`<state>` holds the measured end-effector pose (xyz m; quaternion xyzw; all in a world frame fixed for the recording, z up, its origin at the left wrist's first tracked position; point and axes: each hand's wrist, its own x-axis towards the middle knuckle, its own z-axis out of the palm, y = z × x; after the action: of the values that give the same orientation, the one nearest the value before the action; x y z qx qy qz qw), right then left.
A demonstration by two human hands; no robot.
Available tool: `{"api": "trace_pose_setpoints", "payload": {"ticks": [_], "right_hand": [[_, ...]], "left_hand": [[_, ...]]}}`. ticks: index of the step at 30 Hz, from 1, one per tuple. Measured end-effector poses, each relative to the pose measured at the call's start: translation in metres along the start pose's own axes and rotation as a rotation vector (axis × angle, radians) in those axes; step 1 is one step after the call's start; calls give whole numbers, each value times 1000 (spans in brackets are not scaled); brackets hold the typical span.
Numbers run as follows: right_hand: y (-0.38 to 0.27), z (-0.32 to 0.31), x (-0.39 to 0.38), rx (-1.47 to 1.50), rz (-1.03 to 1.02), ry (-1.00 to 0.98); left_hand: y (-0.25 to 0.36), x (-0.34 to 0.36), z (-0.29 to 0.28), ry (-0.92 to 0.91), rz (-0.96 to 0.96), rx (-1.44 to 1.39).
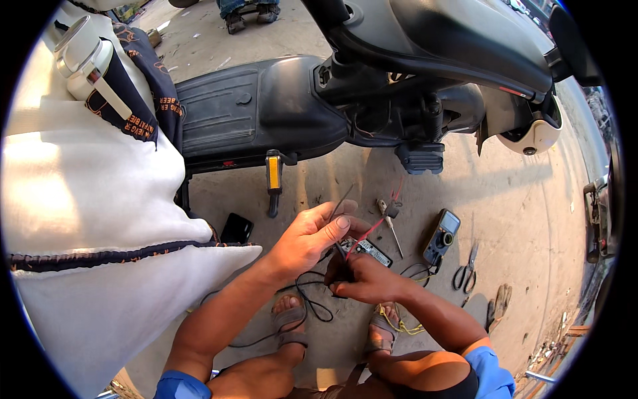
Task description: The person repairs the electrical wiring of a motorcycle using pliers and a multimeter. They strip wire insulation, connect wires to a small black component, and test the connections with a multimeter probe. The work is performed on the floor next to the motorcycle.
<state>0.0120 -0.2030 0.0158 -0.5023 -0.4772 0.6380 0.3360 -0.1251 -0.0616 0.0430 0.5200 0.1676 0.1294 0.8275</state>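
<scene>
In front of me, my left hand (pixel 320 233) is closed, with a thin dark wire (pixel 343 198) pinched between thumb and fingers. Just below and to its right, my right hand (pixel 364 278) is closed around a black cable; its fingertips are partly hidden in shadow. A red wire (pixel 369 233) runs up from between the hands, past a small black block (pixel 393 209). Behind my hands lies a long piece with a pale, board-like face (pixel 369 251), partly covered. Black cable (pixel 318 307) loops down on the ground between my feet.
A screwdriver (pixel 392 229), a multimeter (pixel 441 238), scissors (pixel 467 271) and gloves (pixel 497 307) lie to the right. A black phone-like object (pixel 237 228) is left. An electric scooter (pixel 279 106) stands across the far side, with white cloth (pixel 80 193) at left. Yellow wire (pixel 402 324) crosses my right foot.
</scene>
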Motion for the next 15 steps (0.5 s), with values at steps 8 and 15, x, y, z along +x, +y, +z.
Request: {"api": "trace_pose_setpoints", "payload": {"ticks": [8,15], "right_hand": [[-24,-9,24,-368,-100,-66],[-30,-13,29,-400,-147,-19]], "left_hand": [[33,5,-1,16,55,-52],[40,4,-2,43,67,-167]]}}
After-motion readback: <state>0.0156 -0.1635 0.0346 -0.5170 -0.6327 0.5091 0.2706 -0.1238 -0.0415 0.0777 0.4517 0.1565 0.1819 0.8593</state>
